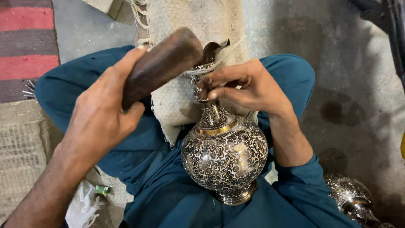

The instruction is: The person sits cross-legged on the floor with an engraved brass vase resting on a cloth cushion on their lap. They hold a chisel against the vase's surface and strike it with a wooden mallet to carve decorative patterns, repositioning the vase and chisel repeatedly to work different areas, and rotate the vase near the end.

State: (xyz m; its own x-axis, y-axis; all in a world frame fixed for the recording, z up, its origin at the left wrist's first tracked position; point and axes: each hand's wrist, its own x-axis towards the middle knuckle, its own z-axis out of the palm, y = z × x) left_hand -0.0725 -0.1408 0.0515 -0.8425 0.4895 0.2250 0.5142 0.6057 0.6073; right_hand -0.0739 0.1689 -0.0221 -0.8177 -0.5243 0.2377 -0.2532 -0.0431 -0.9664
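An engraved metal jug (pixel 225 154) with black and silver floral pattern and a gold band lies tilted across my lap, base toward me. My left hand (pixel 101 114) grips a dark wooden mallet (pixel 162 63), its head raised beside the jug's spout. My right hand (pixel 242 86) pinches the jug's narrow neck, fingers curled around something thin that I cannot make out. A coarse beige cloth (pixel 190 50) lies under the neck, over my teal-clad knees.
A second engraved metal vessel (pixel 352 198) rests at the lower right on the grey floor. A red and grey striped rug (pixel 25 42) lies at the upper left, a woven mat (pixel 21 156) at the left. White plastic (pixel 82 207) sits near my left forearm.
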